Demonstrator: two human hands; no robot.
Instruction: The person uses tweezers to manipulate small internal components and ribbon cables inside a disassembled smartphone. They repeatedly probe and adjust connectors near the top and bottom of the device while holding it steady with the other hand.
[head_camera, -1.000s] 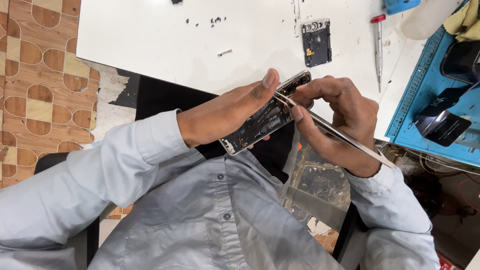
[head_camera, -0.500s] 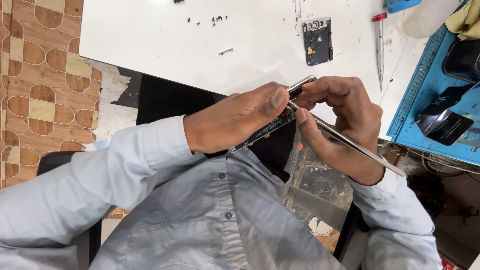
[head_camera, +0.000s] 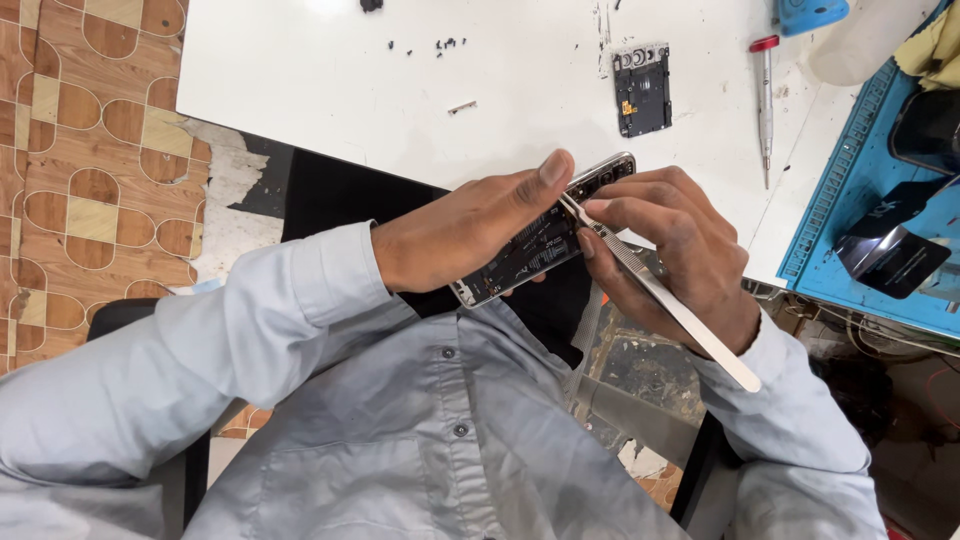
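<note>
An opened phone (head_camera: 545, 240) is gripped by the left hand (head_camera: 455, 235); metal tweezers (head_camera: 655, 290) are pinched by the right hand (head_camera: 675, 245), near the white desk (head_camera: 400, 90).

A pale grey-blue button-up shirt (head_camera: 420, 450) is being worn, with small dark buttons running down its front placket. Both arms are being covered by long sleeves, their cuffs ending at the wrists, and both hands are being left bare.
</note>
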